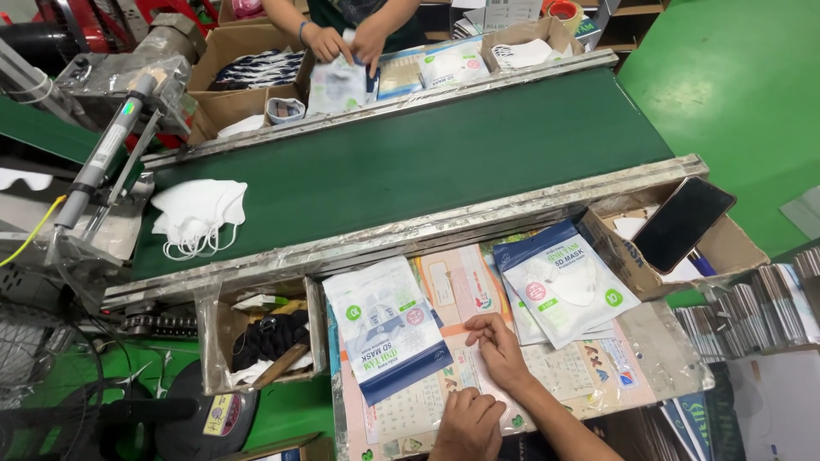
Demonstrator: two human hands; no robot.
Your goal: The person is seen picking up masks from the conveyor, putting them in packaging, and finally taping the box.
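Carefully, I kept my right hand (504,350) flat and empty beside the pouch (389,329), left hand (468,424) loosely curled, holding nothing.

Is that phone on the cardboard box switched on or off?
Off, it seems: the phone lies across the cardboard box with a wholly dark screen.

The left hand (468,424) lies low with fingers curled inward, knuckles up. The right hand (502,353) stretches forward past it, palm down, fingers loosely extended, its forearm angling back rightward.
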